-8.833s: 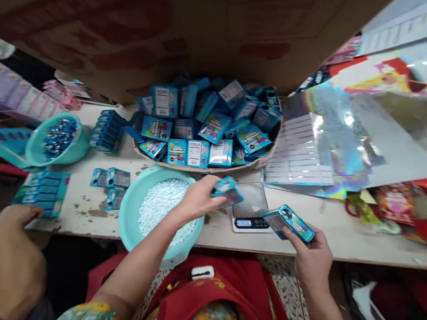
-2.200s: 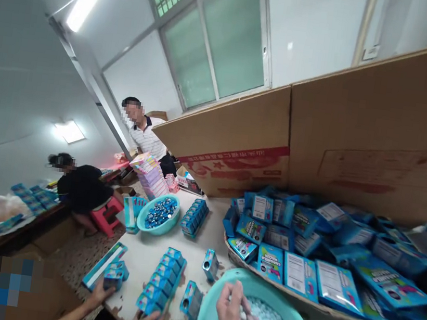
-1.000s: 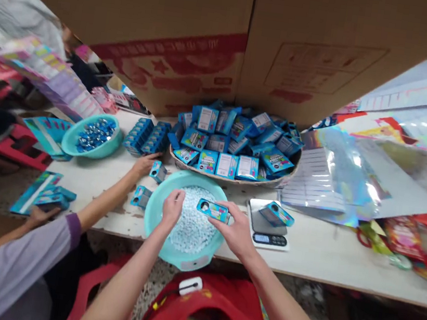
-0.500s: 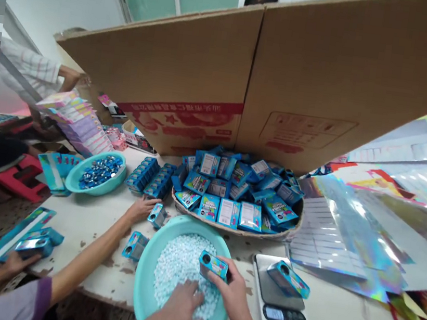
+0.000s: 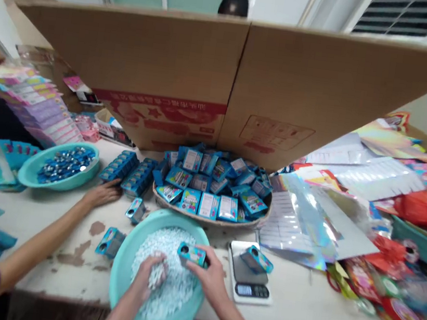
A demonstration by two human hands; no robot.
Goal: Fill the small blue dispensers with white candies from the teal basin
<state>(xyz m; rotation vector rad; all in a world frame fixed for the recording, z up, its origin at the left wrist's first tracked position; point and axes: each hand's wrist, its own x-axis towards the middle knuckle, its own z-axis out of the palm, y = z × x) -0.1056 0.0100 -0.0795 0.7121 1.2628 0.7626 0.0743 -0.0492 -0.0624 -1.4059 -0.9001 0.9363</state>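
Note:
My left hand [image 5: 151,276] is cupped and closed on a scoop of small white candies, just above the heap in the teal basin [image 5: 125,253]. My right hand [image 5: 209,277] grips a small blue candy box [image 5: 191,254] over the basin's right side, its round hole facing left. Another blue box [image 5: 258,259] lies on the small digital scale [image 5: 248,279] to the right. Behind the basin a woven basket [image 5: 260,222] is piled with blue boxes.
A co-worker's hand [image 5: 102,193] reaches across the table from the left, near loose blue boxes [image 5: 135,210] and stacked rows [image 5: 129,171]. A second teal bowl [image 5: 33,174] holds dark wrapped sweets. A tall cardboard sheet [image 5: 208,80] walls the back. Holographic bags [image 5: 319,221] clutter the right.
My left hand has lifted out of the candy heap with a handful. The view has shifted slightly right and up. The co-worker's hand has drawn back from the loose box.

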